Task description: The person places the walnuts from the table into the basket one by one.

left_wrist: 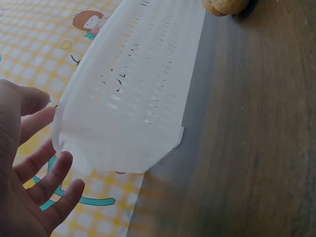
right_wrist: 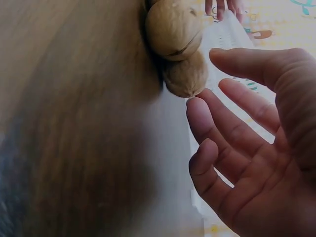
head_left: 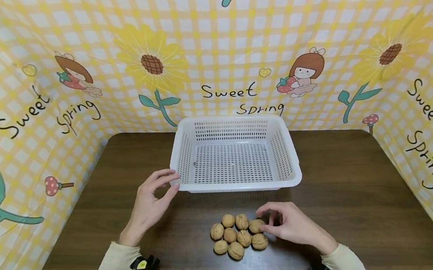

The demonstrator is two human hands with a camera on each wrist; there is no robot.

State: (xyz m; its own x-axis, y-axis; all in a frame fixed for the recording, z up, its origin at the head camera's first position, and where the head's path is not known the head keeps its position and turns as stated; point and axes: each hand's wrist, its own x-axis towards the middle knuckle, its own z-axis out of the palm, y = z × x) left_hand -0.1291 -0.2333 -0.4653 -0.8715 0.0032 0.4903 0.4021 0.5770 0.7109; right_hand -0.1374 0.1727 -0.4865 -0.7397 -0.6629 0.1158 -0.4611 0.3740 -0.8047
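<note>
Several brown walnuts lie grouped on the dark wooden table in front of a white perforated plastic basket. My left hand is at the basket's front left corner, its fingertips right at the rim. In the left wrist view its fingers are spread and loosely bent beside the basket's corner. My right hand reaches in from the right to the walnut at the group's back right. In the right wrist view its thumb and fingers stand apart close around that walnut.
The basket's slotted floor shows, with a small dark speck near its left side. Behind the table hangs a yellow checked cloth with printed flowers, figures and lettering. Small black devices are strapped on both wrists.
</note>
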